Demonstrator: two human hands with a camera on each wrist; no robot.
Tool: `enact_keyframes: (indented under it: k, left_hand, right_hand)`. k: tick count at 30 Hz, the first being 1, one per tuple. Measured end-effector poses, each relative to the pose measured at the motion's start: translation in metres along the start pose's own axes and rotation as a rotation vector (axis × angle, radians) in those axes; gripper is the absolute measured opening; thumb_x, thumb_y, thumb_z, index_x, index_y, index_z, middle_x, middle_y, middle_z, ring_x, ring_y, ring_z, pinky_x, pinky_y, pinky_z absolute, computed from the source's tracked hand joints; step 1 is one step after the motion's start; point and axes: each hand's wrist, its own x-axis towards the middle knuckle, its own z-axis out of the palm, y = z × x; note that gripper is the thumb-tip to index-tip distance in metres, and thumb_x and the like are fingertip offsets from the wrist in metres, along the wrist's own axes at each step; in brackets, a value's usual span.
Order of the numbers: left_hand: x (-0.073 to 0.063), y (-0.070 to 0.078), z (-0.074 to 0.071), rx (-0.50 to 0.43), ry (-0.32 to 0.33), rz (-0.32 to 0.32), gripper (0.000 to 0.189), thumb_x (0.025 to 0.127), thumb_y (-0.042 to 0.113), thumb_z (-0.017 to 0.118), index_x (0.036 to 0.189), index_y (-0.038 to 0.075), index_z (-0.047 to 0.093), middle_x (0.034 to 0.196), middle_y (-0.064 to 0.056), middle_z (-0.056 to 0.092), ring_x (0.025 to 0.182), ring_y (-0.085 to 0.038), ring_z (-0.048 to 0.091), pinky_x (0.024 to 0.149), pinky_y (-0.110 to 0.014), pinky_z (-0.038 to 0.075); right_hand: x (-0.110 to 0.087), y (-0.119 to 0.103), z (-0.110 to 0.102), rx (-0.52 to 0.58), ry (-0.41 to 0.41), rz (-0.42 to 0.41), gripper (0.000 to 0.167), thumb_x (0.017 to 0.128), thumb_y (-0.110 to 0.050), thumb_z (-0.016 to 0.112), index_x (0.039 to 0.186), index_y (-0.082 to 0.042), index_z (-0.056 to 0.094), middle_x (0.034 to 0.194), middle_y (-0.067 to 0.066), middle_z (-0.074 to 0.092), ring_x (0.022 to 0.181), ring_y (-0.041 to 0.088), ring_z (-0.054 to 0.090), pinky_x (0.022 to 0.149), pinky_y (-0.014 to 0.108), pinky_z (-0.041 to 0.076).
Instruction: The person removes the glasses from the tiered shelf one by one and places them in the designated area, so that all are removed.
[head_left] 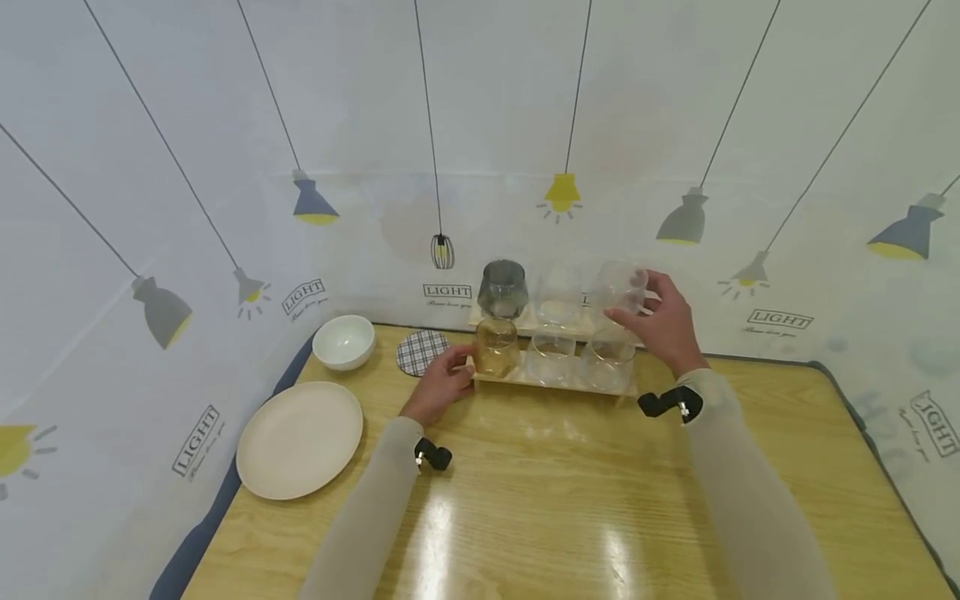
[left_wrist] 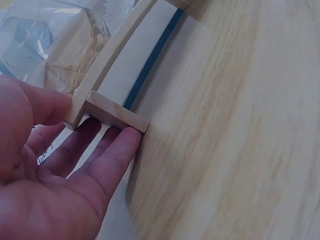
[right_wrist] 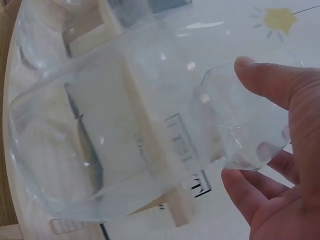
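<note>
A two-tier wooden rack (head_left: pixel 558 384) stands against the back wall with drinking glasses on both levels. My left hand (head_left: pixel 442 385) grips the rack's left end; in the left wrist view the thumb lies by the upper board and the fingertips touch the end piece (left_wrist: pixel 115 112). With thumb and fingers, my right hand (head_left: pixel 667 321) holds a clear glass (head_left: pixel 618 287) at the upper tier's right end; whether it touches the shelf cannot be told. A smoky grey glass (head_left: pixel 503 289) and another clear glass (head_left: pixel 557 293) stand above. An amber glass (head_left: pixel 497 348) and two clear ones (head_left: pixel 551 357) fill the lower tier.
Left of the rack lie a checked round coaster (head_left: pixel 422 353), a small white bowl (head_left: pixel 343 342) and a large cream plate (head_left: pixel 300 442). The wooden table (head_left: pixel 555 517) meets patterned wall sheets at the back and sides.
</note>
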Motion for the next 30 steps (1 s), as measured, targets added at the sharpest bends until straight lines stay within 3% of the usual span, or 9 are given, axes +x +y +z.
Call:
enact_keyframes:
  k: [4,7,12,19,25,30]
  left_hand:
    - [0.0,0.003,0.001,0.0,-0.009,0.004,0.044,0.109,0.008,0.057,0.152,0.009,0.051,0.154,-0.022,0.051,0.14,-0.038,0.055,0.107,-0.048,0.06]
    - [-0.001,0.007,0.001,-0.005,-0.005,0.011,0.044,0.108,0.008,0.057,0.152,0.009,0.052,0.152,-0.022,0.052,0.14,-0.038,0.055,0.108,-0.048,0.06]
    - [-0.002,0.007,0.001,-0.009,-0.01,-0.001,0.044,0.109,0.007,0.056,0.153,0.009,0.051,0.152,-0.022,0.051,0.141,-0.039,0.054,0.109,-0.049,0.058]
    - [-0.003,0.007,0.001,-0.018,0.01,-0.014,0.045,0.108,0.008,0.057,0.153,0.009,0.051,0.151,-0.022,0.052,0.139,-0.038,0.056,0.107,-0.047,0.06]
    - [-0.003,0.008,0.001,-0.022,-0.002,-0.027,0.046,0.107,0.007,0.056,0.153,0.008,0.049,0.151,-0.023,0.051,0.138,-0.037,0.056,0.108,-0.048,0.06]
    - [-0.003,0.01,0.001,-0.021,-0.019,-0.026,0.046,0.108,0.008,0.056,0.153,0.008,0.049,0.153,-0.022,0.05,0.139,-0.037,0.055,0.109,-0.049,0.058]
  right_hand:
    - [-0.012,-0.01,-0.006,0.022,0.019,-0.008,0.09,0.088,-0.047,0.086,0.161,-0.027,0.037,0.157,0.002,0.048,0.136,0.024,0.06,0.09,0.016,0.06]
    - [-0.025,-0.021,-0.006,0.037,0.036,-0.036,0.085,0.088,-0.044,0.086,0.158,-0.026,0.041,0.153,0.001,0.051,0.13,0.02,0.062,0.089,0.013,0.059]
    - [-0.053,-0.038,0.0,0.041,0.048,-0.087,0.078,0.088,-0.038,0.088,0.152,-0.025,0.046,0.143,0.003,0.057,0.118,0.012,0.063,0.094,0.014,0.058]
    - [-0.088,-0.045,0.028,0.103,0.002,-0.199,0.076,0.085,-0.02,0.091,0.148,-0.02,0.048,0.141,0.004,0.062,0.119,0.006,0.065,0.096,0.014,0.057]
    - [-0.111,-0.038,0.056,0.124,-0.056,-0.224,0.08,0.083,-0.014,0.092,0.15,-0.018,0.047,0.135,0.011,0.066,0.115,0.012,0.066,0.089,0.017,0.062]
    - [-0.123,-0.035,0.078,0.133,-0.098,-0.222,0.086,0.083,-0.018,0.093,0.154,-0.027,0.047,0.141,0.008,0.061,0.119,0.022,0.066,0.093,0.026,0.063]
